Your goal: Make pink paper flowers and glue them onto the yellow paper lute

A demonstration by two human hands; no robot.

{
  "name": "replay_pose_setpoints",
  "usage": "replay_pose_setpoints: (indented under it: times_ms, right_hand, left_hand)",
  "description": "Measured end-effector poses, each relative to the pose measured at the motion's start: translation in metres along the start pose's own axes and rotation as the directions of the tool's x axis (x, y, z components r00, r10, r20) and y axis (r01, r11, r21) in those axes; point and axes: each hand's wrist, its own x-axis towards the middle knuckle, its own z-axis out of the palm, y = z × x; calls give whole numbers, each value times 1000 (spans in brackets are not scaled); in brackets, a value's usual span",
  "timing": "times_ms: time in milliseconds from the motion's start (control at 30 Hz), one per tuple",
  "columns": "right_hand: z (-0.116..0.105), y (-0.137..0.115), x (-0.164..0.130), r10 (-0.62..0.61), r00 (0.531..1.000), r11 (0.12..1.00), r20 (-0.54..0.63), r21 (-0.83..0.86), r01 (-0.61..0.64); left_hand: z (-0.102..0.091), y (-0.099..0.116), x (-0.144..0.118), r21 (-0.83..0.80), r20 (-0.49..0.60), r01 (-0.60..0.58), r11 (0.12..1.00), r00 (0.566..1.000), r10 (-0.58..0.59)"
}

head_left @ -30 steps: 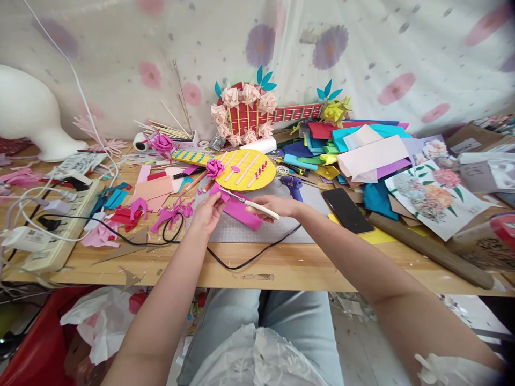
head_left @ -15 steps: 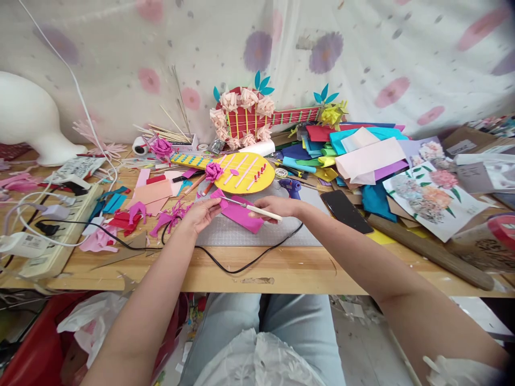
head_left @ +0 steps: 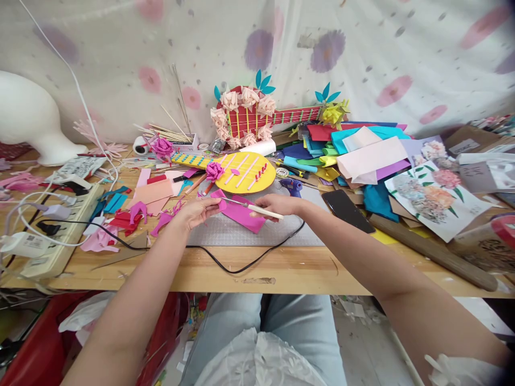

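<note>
My right hand (head_left: 277,206) grips a slim tool with a cream handle and metal tip (head_left: 257,209), held across a magenta foam sheet (head_left: 241,213) on the grey cutting mat (head_left: 257,230). My left hand (head_left: 197,211) pinches the left corner of that magenta sheet near the tool's tip. A yellow foam guitar with a magenta flower (head_left: 241,170) lies just behind the hands. A black cable (head_left: 241,262) loops across the mat's front edge.
A red paper guitar with peach roses (head_left: 249,115) leans on the wall. Stacked coloured sheets (head_left: 354,150) and a black phone (head_left: 348,210) lie right; a blue glue gun (head_left: 292,186) behind my right hand. Power strip (head_left: 52,230) and foam scraps (head_left: 132,212) lie left.
My left hand has slid a little left and lower along the magenta sheet's corner. The right hand and its tool have barely shifted.
</note>
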Motion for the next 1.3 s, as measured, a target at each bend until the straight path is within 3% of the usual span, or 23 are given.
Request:
replay_pose_setpoints:
  times_ms: [167, 500, 1033, 1300]
  right_hand:
    - [1, 0, 0, -59, 997, 998, 44, -7, 60]
    - [4, 4, -6, -132, 985, 980, 108, 162, 113]
    - [5, -2, -6, -84, 996, 995, 23, 47, 82]
    - [4, 2, -6, -54, 998, 995, 15, 88, 52]
  left_hand:
    - [-2, 1, -1, 39, 19, 8, 999, 1000, -9]
    - [1, 3, -5, 146, 80, -77, 986, 995, 66]
    - [9, 3, -8, 178, 95, -3, 984, 995, -15]
    - [17, 7, -13, 224, 95, 69, 972, 991, -93]
